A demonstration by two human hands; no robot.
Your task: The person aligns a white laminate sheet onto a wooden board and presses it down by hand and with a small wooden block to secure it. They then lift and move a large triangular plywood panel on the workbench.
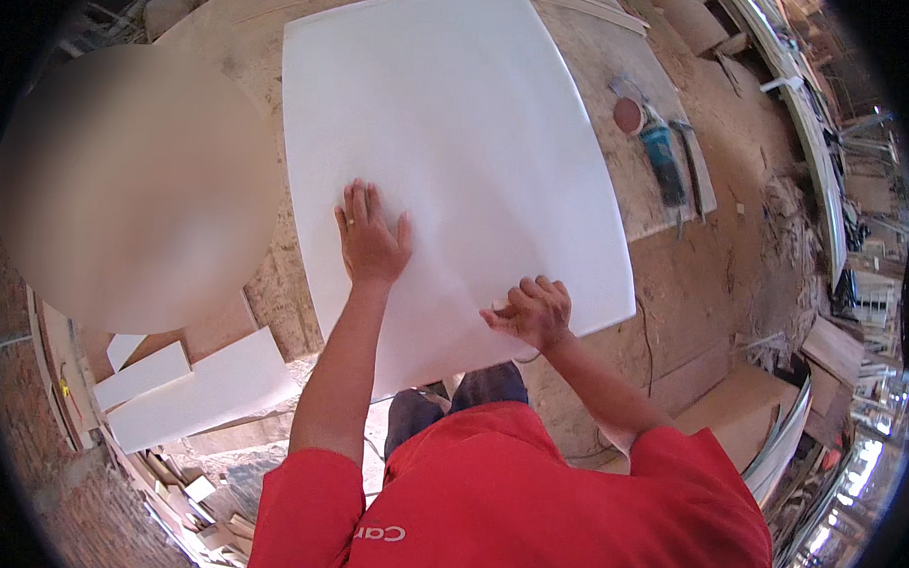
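Observation:
A large white panel (460,114) lies on the worktable in front of me. My left hand (374,236) rests palm down on its left part, fingers stretched out, with a ring on one finger. Over the panel's near right part, my right hand (534,312) is closed, its fingers curled in. A small pale bit shows between the thumb and fingers, too little to name. My right hand touches or nearly touches the panel's surface.
A teal handheld power sander (659,151) with a round brown disc lies on the table right of the panel. White board offcuts (210,396) lie at the lower left. Thin wood strips (584,6) stretch along the far edge. A blurred round patch covers the left.

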